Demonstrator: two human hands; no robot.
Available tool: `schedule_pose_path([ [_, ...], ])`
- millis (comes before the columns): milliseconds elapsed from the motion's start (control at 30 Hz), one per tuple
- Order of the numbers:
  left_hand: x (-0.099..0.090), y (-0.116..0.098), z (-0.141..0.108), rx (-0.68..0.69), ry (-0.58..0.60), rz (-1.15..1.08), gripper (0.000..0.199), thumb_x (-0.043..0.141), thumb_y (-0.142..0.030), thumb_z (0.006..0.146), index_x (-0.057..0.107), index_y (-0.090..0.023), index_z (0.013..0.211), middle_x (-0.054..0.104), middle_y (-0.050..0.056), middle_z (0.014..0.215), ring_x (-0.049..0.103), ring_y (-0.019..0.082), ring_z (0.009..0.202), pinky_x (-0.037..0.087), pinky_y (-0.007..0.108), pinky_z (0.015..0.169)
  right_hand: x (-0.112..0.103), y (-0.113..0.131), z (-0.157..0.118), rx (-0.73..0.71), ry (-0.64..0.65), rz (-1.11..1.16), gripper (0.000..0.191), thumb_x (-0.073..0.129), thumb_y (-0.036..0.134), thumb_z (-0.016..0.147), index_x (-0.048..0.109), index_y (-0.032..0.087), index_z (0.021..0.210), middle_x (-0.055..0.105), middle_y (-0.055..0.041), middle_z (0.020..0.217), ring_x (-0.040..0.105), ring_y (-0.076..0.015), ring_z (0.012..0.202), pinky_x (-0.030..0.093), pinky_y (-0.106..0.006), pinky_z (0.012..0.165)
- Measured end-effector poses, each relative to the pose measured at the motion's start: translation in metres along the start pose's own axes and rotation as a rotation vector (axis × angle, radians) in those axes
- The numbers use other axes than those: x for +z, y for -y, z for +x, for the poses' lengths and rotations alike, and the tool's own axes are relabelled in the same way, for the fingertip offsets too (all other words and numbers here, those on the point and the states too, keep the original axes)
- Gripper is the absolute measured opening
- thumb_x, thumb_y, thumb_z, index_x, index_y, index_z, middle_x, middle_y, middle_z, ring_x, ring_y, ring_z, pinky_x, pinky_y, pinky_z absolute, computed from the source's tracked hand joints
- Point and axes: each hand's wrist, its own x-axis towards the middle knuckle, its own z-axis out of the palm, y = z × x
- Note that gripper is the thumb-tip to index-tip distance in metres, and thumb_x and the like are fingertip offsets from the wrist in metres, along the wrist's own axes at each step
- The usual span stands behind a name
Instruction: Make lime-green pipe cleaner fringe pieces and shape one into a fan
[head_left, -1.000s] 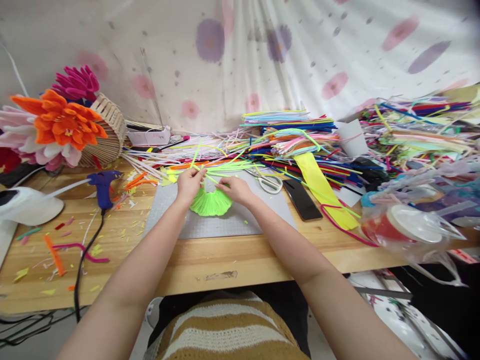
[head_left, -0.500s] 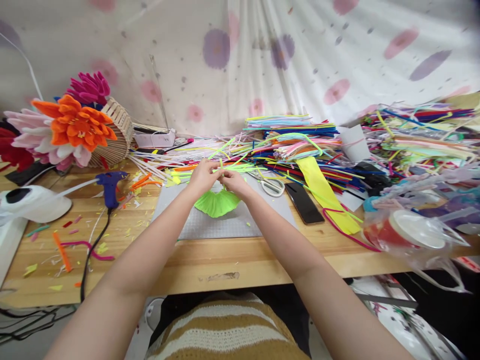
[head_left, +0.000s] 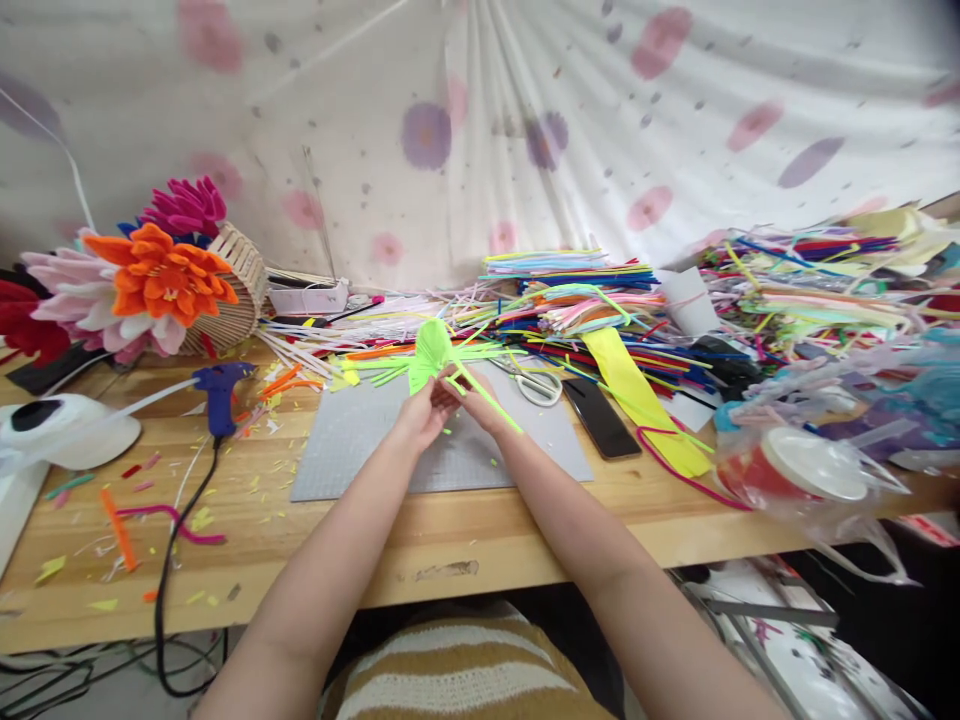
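Observation:
A bright green gathered, fan-shaped piece (head_left: pixel 430 350) stands up above the grey cutting mat (head_left: pixel 337 455). My left hand (head_left: pixel 425 412) is closed round its lower end, palm turned partly up. Close beside it, almost touching, my right hand (head_left: pixel 480 402) has its fingers closed on a yellow-green pipe cleaner (head_left: pixel 495 407). That pipe cleaner slants from the fingertips down over the back of the hand. The exact spot where it meets the green piece is hidden by the fingers. White-handled scissors (head_left: pixel 538 386) lie right of my right hand.
Pipe cleaner bundles (head_left: pixel 577 310) pile up along the back. A phone (head_left: pixel 602 418) and a yellow strip (head_left: pixel 649 405) lie at the right, near a lidded cup (head_left: pixel 814 463). At the left are a blue glue gun (head_left: pixel 221 395), its cord, scraps and fuzzy flowers (head_left: pixel 161 275).
The green piece has swung from below my hands to above them, on the far side. My left palm has turned upward, and the pipe cleaner now lies across my right hand.

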Motion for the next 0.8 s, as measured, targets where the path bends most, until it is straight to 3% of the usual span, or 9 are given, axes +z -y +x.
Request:
schedule_pose_path([
  [133, -0.001, -0.002, 0.006, -0.073, -0.032, -0.271, 0.022, 0.044, -0.027, 0.088, 0.061, -0.017, 0.078, 0.064, 0.001, 0.066, 0.062, 0.010, 0.063, 0.050, 0.023, 0.067, 0.000, -0.011, -0.004, 0.033, -0.005, 0.183, 0.021, 0.065, 0.036, 0.065, 0.063, 0.018, 0.075, 0.063, -0.0008, 0.076, 0.056, -0.0137, 0.077, 0.041, -0.027, 0.074],
  [300, -0.010, 0.001, 0.018, 0.019, -0.120, -0.345, 0.018, 0.045, -0.024, 0.088, 0.061, -0.017, 0.086, 0.066, 0.000, 0.071, 0.062, 0.009, 0.064, 0.049, 0.023, 0.067, 0.007, -0.023, -0.006, 0.199, -0.104, 0.492, 0.024, 0.071, 0.037, 0.059, 0.061, 0.017, 0.069, 0.063, -0.0016, 0.070, 0.053, -0.0103, 0.064, 0.041, -0.024, 0.062],
  [467, -0.020, 0.003, 0.023, 0.163, -0.097, -0.225, 0.011, 0.052, -0.019, 0.083, 0.062, -0.017, 0.087, 0.064, -0.001, 0.069, 0.061, 0.007, 0.064, 0.048, 0.021, 0.066, 0.007, -0.019, -0.008, 0.264, 0.012, 0.502, 0.023, 0.071, 0.036, 0.059, 0.063, 0.017, 0.070, 0.064, -0.0012, 0.074, 0.052, -0.0094, 0.063, 0.039, -0.022, 0.060],
  [633, -0.033, 0.005, 0.023, 0.308, -0.103, -0.006, 0.012, 0.061, -0.029, 0.076, 0.061, -0.017, 0.079, 0.065, -0.001, 0.072, 0.060, 0.007, 0.064, 0.047, 0.021, 0.069, 0.001, -0.017, -0.012, 0.196, 0.216, 0.312, 0.029, 0.063, 0.044, 0.067, 0.067, 0.016, 0.072, 0.064, -0.0023, 0.078, 0.054, -0.0127, 0.073, 0.040, -0.024, 0.065],
  [800, -0.046, 0.009, 0.028, 0.250, -0.013, 0.289, 0.033, 0.071, -0.042, 0.060, 0.067, -0.014, 0.076, 0.065, 0.001, 0.067, 0.059, 0.010, 0.061, 0.048, 0.025, 0.068, 0.000, -0.022, -0.012, 0.122, 0.291, 0.124, 0.033, 0.061, 0.048, 0.067, 0.066, 0.016, 0.064, 0.061, -0.0012, 0.067, 0.053, -0.0143, 0.072, 0.041, -0.027, 0.072],
])
